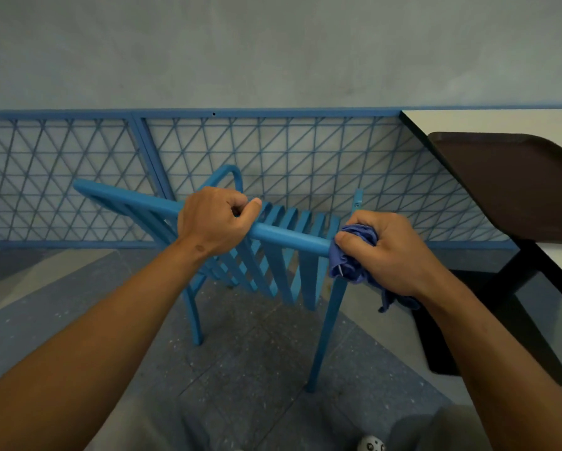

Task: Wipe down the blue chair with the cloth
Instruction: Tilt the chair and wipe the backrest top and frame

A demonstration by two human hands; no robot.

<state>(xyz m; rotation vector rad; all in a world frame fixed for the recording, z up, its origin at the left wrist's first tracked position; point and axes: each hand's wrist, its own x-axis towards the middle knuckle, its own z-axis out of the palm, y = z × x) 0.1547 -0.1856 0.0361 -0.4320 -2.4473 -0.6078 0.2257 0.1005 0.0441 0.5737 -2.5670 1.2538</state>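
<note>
1. Blue slatted chair (283, 265) tilted on the tiled floor (240, 369), beside the mesh railing (305, 151).
2. Left hand (213, 219) clenched around the top rail (289, 237), steadying.
3. Right hand (393, 252) squeezing the bunched cloth (353, 255) against the rail's end.
4. Slats and legs likely left to wipe.

Single view, head-worn wide-angle camera. Looks forward and steeply down over both forearms. Left hand (214, 219) and right hand (387, 252) sit close, mid-frame. Beyond the hands: blue metal lattice railing (289, 164) and grey plaster wall (273, 50). Below the hands: speckled grey tiled floor (247, 362). Straight edges bow toward frame borders.
</note>
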